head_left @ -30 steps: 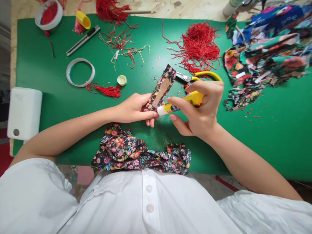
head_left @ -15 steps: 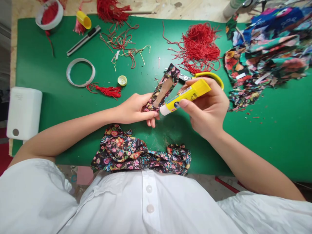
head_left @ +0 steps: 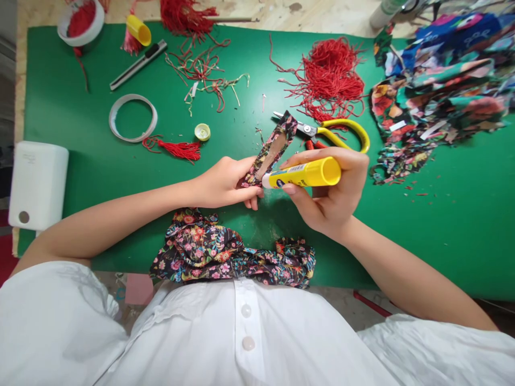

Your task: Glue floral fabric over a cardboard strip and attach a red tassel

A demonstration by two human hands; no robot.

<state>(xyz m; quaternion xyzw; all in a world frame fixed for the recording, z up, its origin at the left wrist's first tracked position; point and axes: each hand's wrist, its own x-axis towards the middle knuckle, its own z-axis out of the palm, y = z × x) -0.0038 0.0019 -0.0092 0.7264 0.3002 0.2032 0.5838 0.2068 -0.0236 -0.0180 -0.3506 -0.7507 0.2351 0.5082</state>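
My left hand (head_left: pixel 229 182) is closed on the lower end of a narrow fabric-wrapped strip (head_left: pixel 272 150), dark and floral with a bare tan middle, which slants up to the right. Between the fingers of my right hand (head_left: pixel 333 193) is a yellow glue stick (head_left: pixel 306 174); its white end meets the strip's lower edge near my left thumb. Just beyond the strip lie scissors (head_left: pixel 341 131) with yellow handles, partly behind my right hand. A crumpled dark floral cloth (head_left: pixel 225 252) rests at the table's near edge, below both hands.
On the green mat (head_left: pixel 422 241) lie a red thread heap (head_left: pixel 332 78), a small red tassel (head_left: pixel 181 150), a white ring (head_left: pixel 112 120), a round cap (head_left: pixel 202 132) and a utility knife (head_left: pixel 139 64). Fabric scraps (head_left: pixel 438 91) pile up at right; a white box-shaped device (head_left: pixel 38 185) sits at left.
My right hand has moved down and to the left, and the glue stick has swung nearly level, its yellow end now facing me. More of the scissors shows. My left hand has barely moved.
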